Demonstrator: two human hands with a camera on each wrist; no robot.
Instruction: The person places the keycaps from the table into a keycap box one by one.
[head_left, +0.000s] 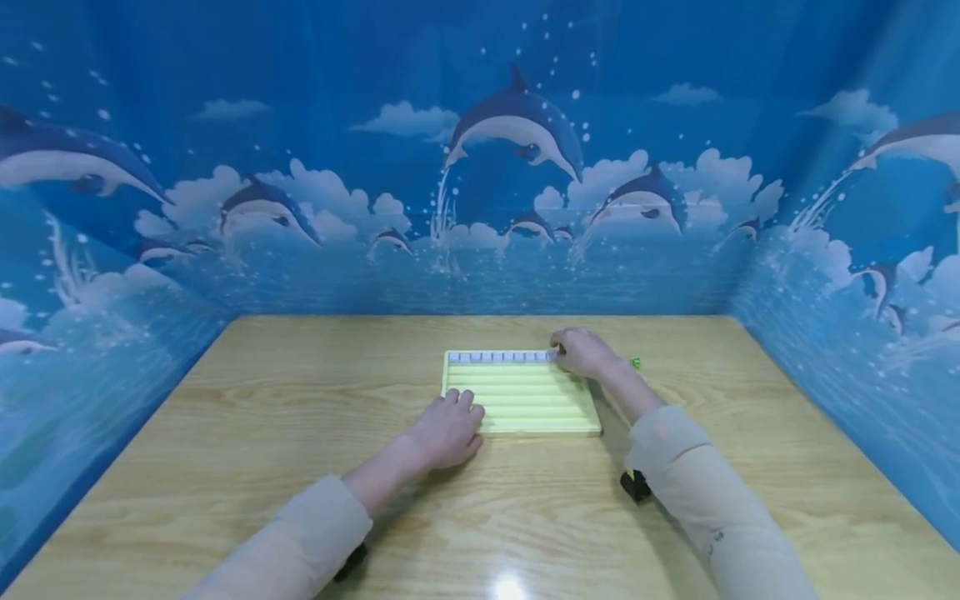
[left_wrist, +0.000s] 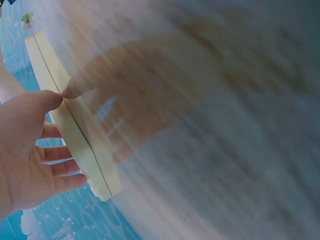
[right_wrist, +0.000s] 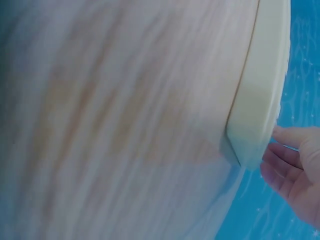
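Note:
A pale yellow tray (head_left: 525, 400) with several ridged rows lies on the wooden table. Along its back row stand small whitish blocks (head_left: 497, 357) side by side, their markings too small to read. My left hand (head_left: 450, 429) holds the tray's front left corner, thumb (left_wrist: 50, 100) against the front wall and fingers over the top. At the back right end of the row, my right hand (head_left: 583, 352) has curled fingers at the last block, which it seems to pinch. The right wrist view shows the right fingers (right_wrist: 280, 167) by the tray's end; the block is hidden there.
A small green object (head_left: 636, 362) sits on the table just beyond the right wrist. Wood-grained table top (head_left: 300, 375) surrounds the tray. A blue dolphin-print curtain (head_left: 480, 275) stands along the back and both sides.

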